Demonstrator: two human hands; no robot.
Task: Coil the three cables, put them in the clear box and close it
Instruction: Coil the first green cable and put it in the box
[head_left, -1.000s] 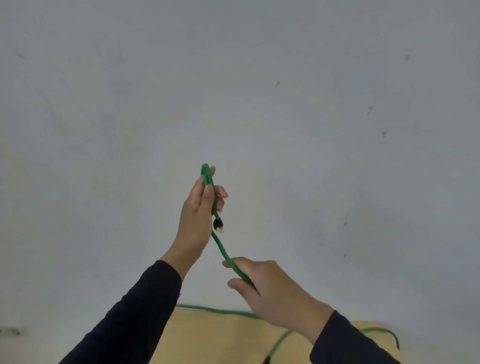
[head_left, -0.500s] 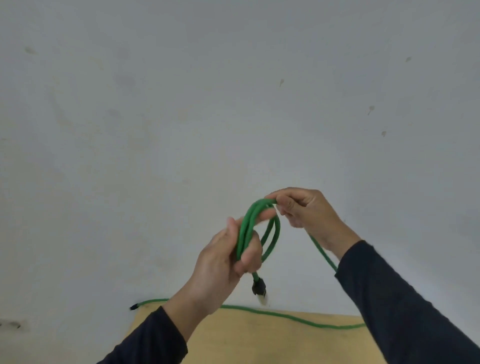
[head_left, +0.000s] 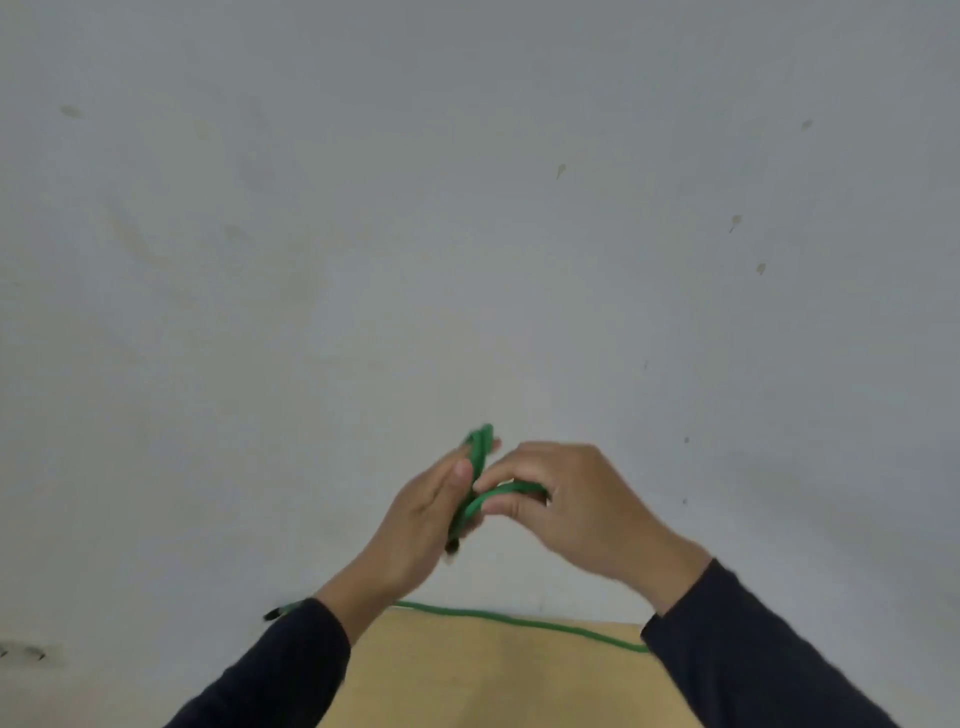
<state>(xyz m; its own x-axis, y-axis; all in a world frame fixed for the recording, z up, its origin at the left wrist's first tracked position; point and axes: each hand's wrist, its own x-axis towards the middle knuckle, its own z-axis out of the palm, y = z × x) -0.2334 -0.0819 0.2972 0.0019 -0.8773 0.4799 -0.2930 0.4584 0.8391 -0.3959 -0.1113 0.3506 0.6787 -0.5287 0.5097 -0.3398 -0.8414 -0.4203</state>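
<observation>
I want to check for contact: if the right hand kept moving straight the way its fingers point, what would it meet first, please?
Probably the left hand: the right hand points leftward along the green cable, whose loops the left hand holds. Depth is unclear.

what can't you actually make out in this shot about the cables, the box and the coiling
- Clear box and the other two cables: not in the head view at all; only a strip of the wooden table shows at the bottom edge.
- Green cable: its loop count is hidden inside the left hand and right hand.
- Its trailing length on the table passes behind the right sleeve.
- The plug below the left hand is blurred.
</observation>
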